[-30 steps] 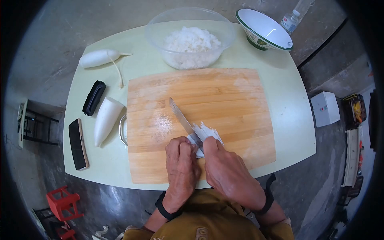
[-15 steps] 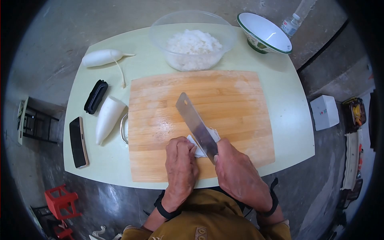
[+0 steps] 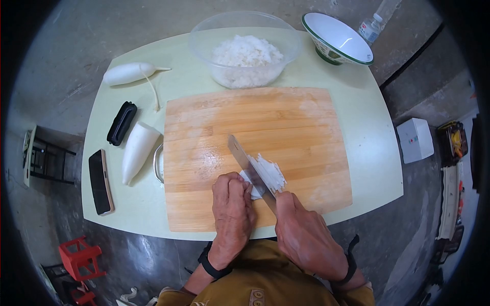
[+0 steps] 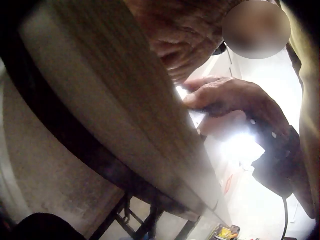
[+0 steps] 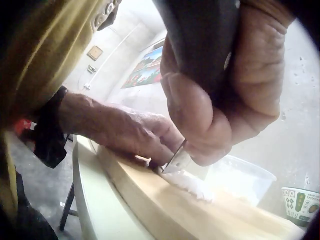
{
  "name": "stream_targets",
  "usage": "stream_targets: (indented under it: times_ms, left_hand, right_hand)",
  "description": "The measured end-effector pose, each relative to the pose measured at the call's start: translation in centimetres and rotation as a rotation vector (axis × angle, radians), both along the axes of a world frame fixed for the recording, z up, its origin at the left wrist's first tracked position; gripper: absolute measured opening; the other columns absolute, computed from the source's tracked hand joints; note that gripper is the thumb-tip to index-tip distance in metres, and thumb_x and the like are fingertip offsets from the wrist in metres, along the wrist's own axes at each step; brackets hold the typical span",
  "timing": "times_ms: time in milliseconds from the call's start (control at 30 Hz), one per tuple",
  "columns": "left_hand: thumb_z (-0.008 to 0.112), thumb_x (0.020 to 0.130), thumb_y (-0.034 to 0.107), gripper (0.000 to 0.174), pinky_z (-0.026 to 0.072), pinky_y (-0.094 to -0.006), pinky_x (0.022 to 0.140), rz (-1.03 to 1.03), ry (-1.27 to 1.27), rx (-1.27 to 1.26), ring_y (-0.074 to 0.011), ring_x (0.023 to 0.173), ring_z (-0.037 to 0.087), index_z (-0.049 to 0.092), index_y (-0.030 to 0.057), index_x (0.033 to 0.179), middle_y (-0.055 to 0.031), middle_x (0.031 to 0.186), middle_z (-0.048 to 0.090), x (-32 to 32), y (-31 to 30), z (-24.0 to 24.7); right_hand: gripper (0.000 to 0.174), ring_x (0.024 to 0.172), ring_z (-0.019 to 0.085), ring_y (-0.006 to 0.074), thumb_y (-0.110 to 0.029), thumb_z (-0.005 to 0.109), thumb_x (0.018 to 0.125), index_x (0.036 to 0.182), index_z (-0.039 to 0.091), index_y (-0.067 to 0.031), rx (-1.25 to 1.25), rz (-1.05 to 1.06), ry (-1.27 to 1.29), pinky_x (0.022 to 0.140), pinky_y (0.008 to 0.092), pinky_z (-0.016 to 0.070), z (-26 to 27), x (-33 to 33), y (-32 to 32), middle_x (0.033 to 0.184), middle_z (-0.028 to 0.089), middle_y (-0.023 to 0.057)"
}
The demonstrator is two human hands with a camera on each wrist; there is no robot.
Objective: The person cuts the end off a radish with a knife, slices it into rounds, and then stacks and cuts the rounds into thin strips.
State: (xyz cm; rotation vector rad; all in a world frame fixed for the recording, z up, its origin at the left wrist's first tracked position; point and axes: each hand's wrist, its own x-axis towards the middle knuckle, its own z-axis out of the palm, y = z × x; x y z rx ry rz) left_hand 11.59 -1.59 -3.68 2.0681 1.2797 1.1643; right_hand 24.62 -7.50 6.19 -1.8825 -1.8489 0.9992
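My right hand grips a kitchen knife by its handle, black in the right wrist view. The blade points up and to the left over the wooden cutting board. With curled fingers, my left hand holds a small piece of white radish on the board. The blade stands right beside those fingertips, along the radish piece. Thin white radish strips lie in a small pile to the right of the blade. Part of the radish is hidden under the left fingers.
Behind the board stands a clear plastic bowl of shredded white radish, with a green-rimmed bowl to its right. Left of the board lie a whole radish, a cut radish, a black case-like object and a phone.
The knife swung right, its broad side showing and covering the strips, then came back down at the radish piece. The strips show again right of the blade. The left hand stays nearly still.
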Motion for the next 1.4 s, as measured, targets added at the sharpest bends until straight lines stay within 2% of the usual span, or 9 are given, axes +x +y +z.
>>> stream_targets:
  times_ms: [33, 367, 467, 667, 833, 1167, 1233, 1333, 1400]
  left_hand:
    - [0.062, 0.079, -0.010, 0.020, 0.0452, -0.0412, 0.075, -0.005, -0.006, -0.023, -0.0361, 0.088, 0.053, 0.052, -0.0010, 0.094, -0.0168, 0.097, 0.054, 0.0, 0.0, -0.1]
    - [0.060, 0.077, -0.011, 0.020, 0.0447, -0.0410, 0.075, -0.023, 0.001, 0.008, -0.0365, 0.088, 0.052, 0.052, -0.0007, 0.093, -0.0175, 0.098, 0.054, -0.2, 0.1, 0.1]
    - [0.060, 0.077, -0.012, 0.021, 0.0449, -0.0410, 0.075, -0.024, 0.001, -0.012, -0.0363, 0.089, 0.053, 0.053, -0.0003, 0.093, -0.0175, 0.099, 0.054, -0.2, 0.0, -0.1]
    - [0.060, 0.080, -0.013, 0.019, 0.0478, -0.0392, 0.070, -0.008, -0.015, 0.044, -0.0350, 0.082, 0.056, 0.054, -0.0022, 0.095, -0.0178, 0.092, 0.054, -0.1, 0.1, 0.1]
    - [0.062, 0.081, -0.010, 0.019, 0.0453, -0.0410, 0.075, -0.025, -0.003, -0.048, -0.0355, 0.091, 0.053, 0.054, 0.0000, 0.095, -0.0166, 0.099, 0.054, -0.2, -0.1, 0.0]
    - [0.062, 0.081, -0.011, 0.016, 0.0485, -0.0397, 0.069, 0.006, 0.014, 0.033, -0.0359, 0.083, 0.057, 0.054, -0.0027, 0.093, -0.0187, 0.094, 0.055, 0.1, 0.1, 0.1]
    - [0.062, 0.081, -0.011, 0.016, 0.0486, -0.0403, 0.070, 0.007, -0.006, -0.013, -0.0361, 0.083, 0.057, 0.054, -0.0027, 0.092, -0.0189, 0.095, 0.055, 0.1, 0.0, 0.2]
    - [0.062, 0.076, -0.012, 0.022, 0.0460, -0.0409, 0.075, -0.013, -0.014, -0.026, -0.0358, 0.089, 0.054, 0.054, 0.0004, 0.092, -0.0168, 0.098, 0.055, -0.1, 0.1, -0.1]
    - [0.062, 0.076, -0.012, 0.022, 0.0460, -0.0409, 0.075, -0.020, -0.009, -0.019, -0.0358, 0.089, 0.054, 0.054, 0.0004, 0.092, -0.0167, 0.098, 0.055, -0.1, 0.1, 0.0]
  right_hand:
    - [0.027, 0.074, 0.054, 0.0503, 0.002, 0.056, 0.084, 0.101, 0.035, 0.0018, -0.010, -0.015, 0.024, 0.061, 0.0548, 0.0420, 0.1, 0.0, -0.1, 0.089, 0.053, 0.0276]
    - [0.025, 0.079, 0.054, 0.0518, 0.004, 0.054, 0.083, 0.100, 0.036, 0.0033, 0.070, -0.031, 0.026, 0.066, 0.0547, 0.0418, -3.1, -0.3, 3.1, 0.086, 0.052, 0.0306]
    - [0.029, 0.077, 0.059, 0.0485, 0.004, 0.059, 0.078, 0.098, 0.038, 0.0020, 0.210, -0.010, 0.062, 0.063, 0.0536, 0.0481, -3.5, 0.4, 2.6, 0.089, 0.056, 0.0280]
    - [0.030, 0.077, 0.056, 0.0499, 0.004, 0.057, 0.080, 0.101, 0.035, 0.0004, 0.132, -0.020, 0.083, 0.062, 0.0549, 0.0441, -1.3, 0.4, 1.2, 0.088, 0.053, 0.0275]
    - [0.026, 0.075, 0.054, 0.0503, 0.002, 0.053, 0.085, 0.104, 0.036, 0.0031, 0.050, -0.034, 0.133, 0.064, 0.0544, 0.0418, -0.9, 0.2, 0.8, 0.088, 0.053, 0.0285]
    - [0.027, 0.073, 0.054, 0.0500, 0.002, 0.056, 0.083, 0.099, 0.035, 0.0014, -0.002, -0.037, 0.033, 0.062, 0.0549, 0.0426, -0.1, 0.1, -0.4, 0.086, 0.052, 0.0272]
    - [0.032, 0.080, 0.060, 0.0481, 0.000, 0.060, 0.080, 0.104, 0.037, 0.0013, -0.097, 0.018, -0.033, 0.065, 0.0524, 0.0504, 0.2, 0.2, -0.1, 0.099, 0.055, 0.0274]
    - [0.025, 0.074, 0.054, 0.0511, 0.003, 0.055, 0.083, 0.097, 0.035, 0.0015, -0.057, -0.011, 0.000, 0.064, 0.0555, 0.0428, -0.5, -0.1, 0.9, 0.089, 0.053, 0.0301]
    - [0.028, 0.078, 0.058, 0.0492, 0.002, 0.058, 0.081, 0.100, 0.037, 0.0014, -0.034, 0.002, -0.022, 0.065, 0.0529, 0.0474, -1.1, -0.5, 2.6, 0.090, 0.055, 0.0286]
